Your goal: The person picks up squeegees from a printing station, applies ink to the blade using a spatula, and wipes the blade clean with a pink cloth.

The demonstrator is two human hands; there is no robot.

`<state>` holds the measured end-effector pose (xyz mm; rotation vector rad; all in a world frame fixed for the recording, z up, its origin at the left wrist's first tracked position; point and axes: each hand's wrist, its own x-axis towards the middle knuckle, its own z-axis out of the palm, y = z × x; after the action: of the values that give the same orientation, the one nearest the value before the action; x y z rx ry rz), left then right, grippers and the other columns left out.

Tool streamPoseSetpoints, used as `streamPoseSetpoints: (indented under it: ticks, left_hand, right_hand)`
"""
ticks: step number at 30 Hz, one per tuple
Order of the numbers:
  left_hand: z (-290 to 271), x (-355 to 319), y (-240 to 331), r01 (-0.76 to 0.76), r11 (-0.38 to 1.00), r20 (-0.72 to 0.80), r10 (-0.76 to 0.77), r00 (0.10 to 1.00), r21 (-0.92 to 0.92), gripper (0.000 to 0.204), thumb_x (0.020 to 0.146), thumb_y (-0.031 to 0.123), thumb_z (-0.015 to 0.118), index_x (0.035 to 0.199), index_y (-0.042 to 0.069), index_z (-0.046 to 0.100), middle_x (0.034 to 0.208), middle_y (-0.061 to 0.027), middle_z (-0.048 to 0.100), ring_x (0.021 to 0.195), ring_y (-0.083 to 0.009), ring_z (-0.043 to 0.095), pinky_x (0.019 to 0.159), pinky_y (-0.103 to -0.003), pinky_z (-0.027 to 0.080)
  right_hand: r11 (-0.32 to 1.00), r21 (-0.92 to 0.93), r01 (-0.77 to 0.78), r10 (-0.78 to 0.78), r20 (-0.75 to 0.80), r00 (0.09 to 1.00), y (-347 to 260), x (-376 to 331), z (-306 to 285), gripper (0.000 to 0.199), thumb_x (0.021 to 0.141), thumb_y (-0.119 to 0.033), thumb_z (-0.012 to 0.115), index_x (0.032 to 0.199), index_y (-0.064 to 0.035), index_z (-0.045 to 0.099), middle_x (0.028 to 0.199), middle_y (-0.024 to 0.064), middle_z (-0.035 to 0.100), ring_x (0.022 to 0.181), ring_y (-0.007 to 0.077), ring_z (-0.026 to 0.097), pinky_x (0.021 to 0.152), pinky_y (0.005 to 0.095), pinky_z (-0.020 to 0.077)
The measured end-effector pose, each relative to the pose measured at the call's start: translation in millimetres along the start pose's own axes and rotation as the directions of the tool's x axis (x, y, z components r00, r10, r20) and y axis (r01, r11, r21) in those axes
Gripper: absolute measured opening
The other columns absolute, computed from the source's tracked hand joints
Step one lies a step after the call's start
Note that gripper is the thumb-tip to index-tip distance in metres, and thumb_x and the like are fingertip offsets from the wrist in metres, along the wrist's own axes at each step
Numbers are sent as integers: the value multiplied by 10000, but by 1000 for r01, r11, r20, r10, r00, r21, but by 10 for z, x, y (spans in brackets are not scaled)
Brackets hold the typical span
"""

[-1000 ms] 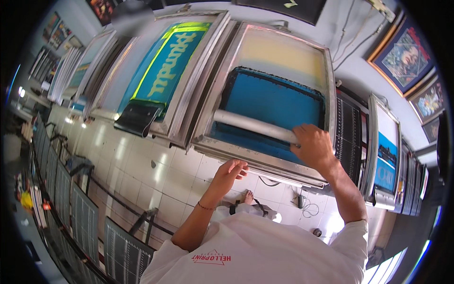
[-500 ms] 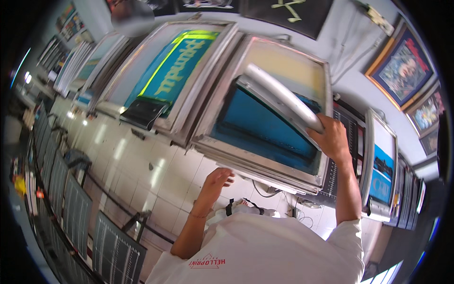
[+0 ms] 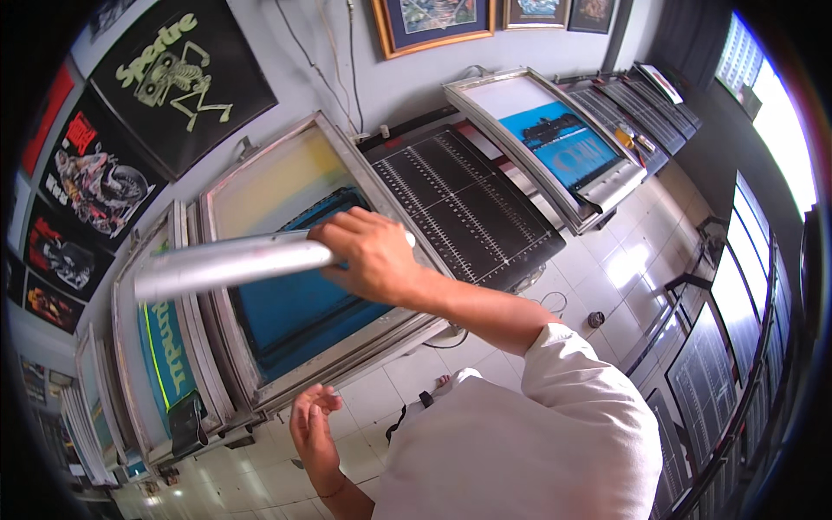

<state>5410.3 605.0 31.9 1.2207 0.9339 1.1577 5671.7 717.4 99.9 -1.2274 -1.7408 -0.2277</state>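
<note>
two hands here, one left hand (image 3: 314, 429) and one right hand (image 3: 368, 251), with one silver squeegee (image 3: 230, 265) in the right. i get three screens with blue stencils (image 3: 295, 322), three framed pictures (image 3: 440, 14) up top, one skeleton poster (image 3: 178, 87), one motorcycle poster (image 3: 97, 178) and one gridded black platen (image 3: 458, 204) between screens.

You grip a silver squeegee (image 3: 225, 267) by one end in your right hand (image 3: 373, 251), over a framed blue screen (image 3: 299, 319), your loosely curled left hand (image 3: 314, 429) near its front edge, a black board (image 3: 464, 208) lying to its right.
</note>
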Motion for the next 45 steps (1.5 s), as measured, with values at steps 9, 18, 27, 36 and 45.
streamPoseSetpoints:
  ticks: [9, 18, 27, 36, 45]
  left_hand:
    - [707, 559, 311, -159, 971, -109, 141, 984, -180, 499, 996, 352, 469, 1313, -29, 411, 1186, -157, 555, 986, -207, 580, 795, -336, 470]
    - [681, 596, -14, -111, 953, -302, 22, 953, -282, 407, 950, 341, 545, 1207, 25, 529, 1140, -105, 608, 1037, -191, 567, 818, -323, 460]
    - [349, 676, -194, -157, 856, -301, 2, 954, -493, 337, 904, 251, 605, 1182, 66, 553, 1201, -75, 603, 1039, -195, 591, 766, -324, 522]
    - [180, 800, -131, -203, 679, -254, 25, 967, -705, 277, 939, 232, 591, 1164, 73, 569, 1182, -47, 621, 1009, -176, 602, 769, -317, 530]
    - [-168, 700, -18, -403, 628, -462, 79, 884, -665, 478, 914, 296, 626, 1312, 62, 501, 1312, -65, 571, 1148, -195, 557, 924, -350, 482]
  right_hand:
    - [971, -116, 208, -219, -87, 972, -208, -495, 118, 388, 659, -187, 688, 1044, -174, 652, 988, -74, 613, 876, 121, 566, 702, 263, 434]
    - [966, -57, 252, -250, 44, 967, -195, -663, 38, 365, 726, -204, 683, 1086, -178, 628, 1176, 0, 561, 1097, 189, 517, 838, 350, 431]
    - [982, 72, -177, 180, -33, 983, -23, -951, -703, 368, 667, 5, 733, 1019, -61, 649, 1096, 123, 600, 1073, 336, 558, 903, 438, 459]
    - [803, -49, -594, 588, -104, 802, 370, -1595, -1159, 127, 843, 8, 605, 961, 0, 651, 1001, 138, 641, 940, 278, 612, 845, 348, 471]
    - [548, -190, -815, 767, -276, 580, 1509, -2421, -2098, 151, 909, -52, 581, 1034, -22, 659, 980, 106, 683, 889, 221, 661, 768, 316, 521]
